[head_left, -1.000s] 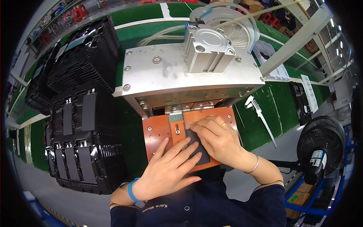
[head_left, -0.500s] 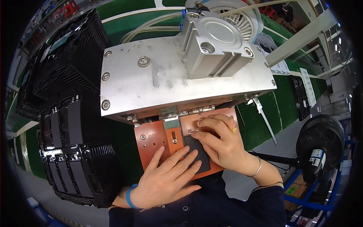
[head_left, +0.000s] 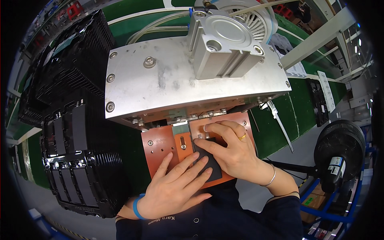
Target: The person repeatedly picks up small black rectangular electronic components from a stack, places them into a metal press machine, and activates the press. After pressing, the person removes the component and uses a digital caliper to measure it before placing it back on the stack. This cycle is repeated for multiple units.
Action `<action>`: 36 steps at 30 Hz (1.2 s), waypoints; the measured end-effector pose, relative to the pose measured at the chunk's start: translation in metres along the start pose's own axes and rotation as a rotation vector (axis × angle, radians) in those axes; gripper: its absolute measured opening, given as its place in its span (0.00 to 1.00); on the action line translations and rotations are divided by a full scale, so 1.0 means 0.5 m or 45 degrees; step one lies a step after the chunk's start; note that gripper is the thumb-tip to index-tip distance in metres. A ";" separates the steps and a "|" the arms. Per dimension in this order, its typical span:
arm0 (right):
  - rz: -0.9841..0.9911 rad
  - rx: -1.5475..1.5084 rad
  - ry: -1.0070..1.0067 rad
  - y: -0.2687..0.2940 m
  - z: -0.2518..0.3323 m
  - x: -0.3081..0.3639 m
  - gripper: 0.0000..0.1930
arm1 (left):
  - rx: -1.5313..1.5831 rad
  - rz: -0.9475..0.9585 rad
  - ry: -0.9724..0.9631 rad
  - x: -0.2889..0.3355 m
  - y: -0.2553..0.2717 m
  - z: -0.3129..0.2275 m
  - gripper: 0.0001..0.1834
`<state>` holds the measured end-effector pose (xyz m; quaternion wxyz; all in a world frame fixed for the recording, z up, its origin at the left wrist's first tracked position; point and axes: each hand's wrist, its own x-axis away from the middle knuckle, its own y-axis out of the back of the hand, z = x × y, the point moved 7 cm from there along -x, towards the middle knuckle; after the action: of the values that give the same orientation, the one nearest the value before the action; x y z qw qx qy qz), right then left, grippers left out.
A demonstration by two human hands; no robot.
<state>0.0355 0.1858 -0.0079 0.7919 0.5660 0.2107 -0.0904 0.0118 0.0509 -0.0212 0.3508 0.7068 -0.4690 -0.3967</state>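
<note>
A flat dark grey rectangular piece with small metal tabs at its far end lies on an orange-brown fixture plate. My left hand is spread open, its fingertips resting on the piece's left edge and on the plate. Bent over the far right part of the piece is my right hand. Its fingertips are at the tabs and the far edge, gripping there; the thumb is mostly hidden. Beside the piece, an orange slotted block is fixed to the plate.
Just beyond my hands stands a metal press with an air cylinder on top. Stacked black plastic trays rise at left, some holding dark flat pieces. A caliper lies right of the press, near a black fan.
My right fingertips have shifted slightly left along the far end of the dark grey piece, which has turned or slid a little leftward there. My left hand has hardly moved.
</note>
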 end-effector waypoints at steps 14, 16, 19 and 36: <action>-0.036 0.169 -0.065 0.003 -0.001 -0.005 0.16 | 0.048 0.018 0.012 -0.001 0.001 0.000 0.26; -0.133 0.122 -0.061 0.011 -0.004 0.002 0.16 | 0.048 0.021 0.016 -0.003 0.002 0.000 0.27; -0.116 -0.004 0.028 0.010 -0.005 0.012 0.18 | 0.023 0.000 0.012 -0.003 0.000 0.000 0.27; 0.035 0.002 0.006 -0.003 0.001 0.003 0.19 | 0.007 -0.026 0.013 -0.002 0.000 -0.002 0.27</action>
<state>0.0365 0.1852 -0.0097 0.7921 0.5696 0.2049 -0.0784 0.0125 0.0522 -0.0203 0.3472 0.7144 -0.4612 -0.3954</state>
